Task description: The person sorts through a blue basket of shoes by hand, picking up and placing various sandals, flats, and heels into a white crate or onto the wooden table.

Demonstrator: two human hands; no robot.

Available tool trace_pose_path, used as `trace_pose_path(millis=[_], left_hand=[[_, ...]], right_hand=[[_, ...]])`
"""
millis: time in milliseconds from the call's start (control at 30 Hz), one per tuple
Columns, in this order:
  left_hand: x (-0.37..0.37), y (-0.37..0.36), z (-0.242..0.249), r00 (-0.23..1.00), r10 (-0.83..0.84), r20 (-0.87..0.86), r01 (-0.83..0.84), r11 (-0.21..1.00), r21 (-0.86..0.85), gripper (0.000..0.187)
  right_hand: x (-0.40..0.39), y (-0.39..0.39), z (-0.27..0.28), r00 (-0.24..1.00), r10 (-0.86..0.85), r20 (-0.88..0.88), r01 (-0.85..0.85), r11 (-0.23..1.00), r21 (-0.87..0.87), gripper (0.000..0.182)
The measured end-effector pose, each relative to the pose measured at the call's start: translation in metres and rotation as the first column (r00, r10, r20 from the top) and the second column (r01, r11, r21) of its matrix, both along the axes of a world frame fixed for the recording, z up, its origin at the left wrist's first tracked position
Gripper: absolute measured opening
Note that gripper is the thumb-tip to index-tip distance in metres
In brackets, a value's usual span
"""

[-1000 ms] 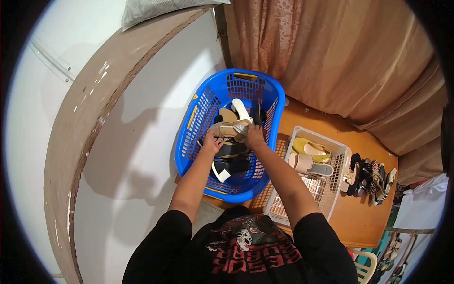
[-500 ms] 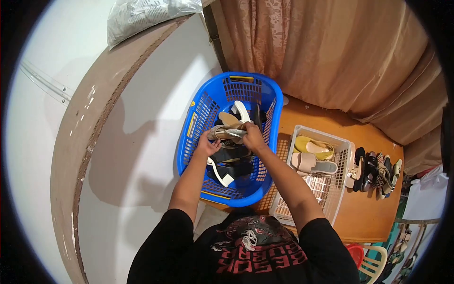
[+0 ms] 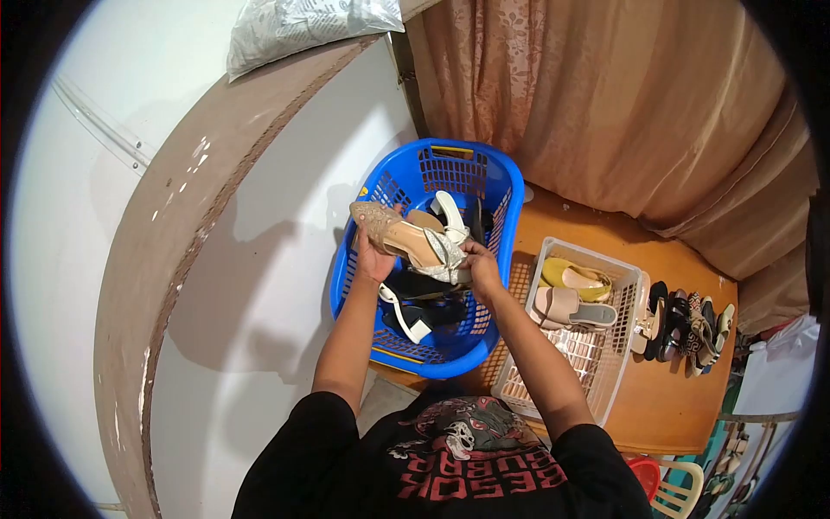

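Gripping a tan woven sandal with silver strap, left hand and right hand hold its ends.

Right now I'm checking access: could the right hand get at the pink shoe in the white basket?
Probably yes: the pink shoe lies uncovered beside the right hand, though it holds a beige sandal.

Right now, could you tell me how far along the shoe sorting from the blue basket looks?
Done: two shoes lie in the white basket, and a row of shoes stands on the wooden table beside it. In hand: the left hand and right hand hold a beige sandal above the blue basket. Left: several dark and white shoes are in the blue basket.
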State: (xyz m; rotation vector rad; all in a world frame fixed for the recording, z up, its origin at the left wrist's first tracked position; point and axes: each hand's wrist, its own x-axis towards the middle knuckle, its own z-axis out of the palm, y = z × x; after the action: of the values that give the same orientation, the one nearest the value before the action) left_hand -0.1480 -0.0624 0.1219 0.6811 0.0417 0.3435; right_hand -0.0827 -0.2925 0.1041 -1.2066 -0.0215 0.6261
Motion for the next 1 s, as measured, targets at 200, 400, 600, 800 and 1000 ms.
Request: trace_pose_path(millis=[200, 400, 600, 800, 1000], left_hand=[[0.011, -0.016, 0.03, 1.0, -0.025, -0.003, 0.025, 0.996, 0.085, 0.068], [0.008, -0.033, 0.063, 0.982, -0.131, -0.137, 0.145, 0.985, 0.097, 0.069], [0.004, -0.063, 0.048, 0.961, -0.222, -0.164, 0.24, 0.965, 0.101, 0.075], [0.005, -0.083, 0.061, 0.959, -0.205, -0.194, 0.242, 0.951, 0.191, 0.076], [-0.017, -0.111, 0.092, 0.994, -0.035, -0.1, 0.073, 0.907, 0.414, 0.049]], right_hand=[[-0.027, -0.006, 0.0, 0.988, 0.083, -0.131, -0.043, 0.958, 0.285, 0.048], [-0.067, -0.028, 0.038, 0.955, 0.293, -0.049, -0.272, 0.928, 0.254, 0.072], [-0.089, -0.031, 0.036, 0.982, 0.123, 0.146, -0.146, 0.976, 0.163, 0.055], [-0.099, -0.039, 0.037, 0.97, -0.049, 0.236, 0.029, 0.996, 0.087, 0.044], [-0.1, -0.048, 0.045, 0.94, -0.248, 0.233, 0.22, 0.965, 0.139, 0.037]])
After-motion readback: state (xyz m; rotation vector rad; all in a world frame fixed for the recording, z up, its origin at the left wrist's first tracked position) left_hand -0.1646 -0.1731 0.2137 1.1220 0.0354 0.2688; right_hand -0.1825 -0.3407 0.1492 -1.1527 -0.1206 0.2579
